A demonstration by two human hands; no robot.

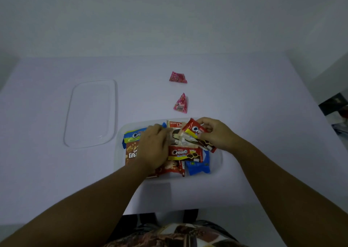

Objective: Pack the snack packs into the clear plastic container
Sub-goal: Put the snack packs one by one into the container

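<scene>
The clear plastic container point(216, 164) sits on the white table point(244, 96) directly in front of the person, holding several snack packs laid flat, among them a red Cream-O pack point(185, 153) and a blue pack point(197, 167). The right hand point(218, 133) pinches a second red Cream-O pack point(194, 129), tilted over the container's far side. The left hand point(153, 147) rests on the packed snacks, fingers loosely curved, gripping nothing visible. The clear lid point(91, 113) lies to the left. Two pink triangular packs point(178, 77) point(181, 103) lie beyond the container, apart from it
</scene>
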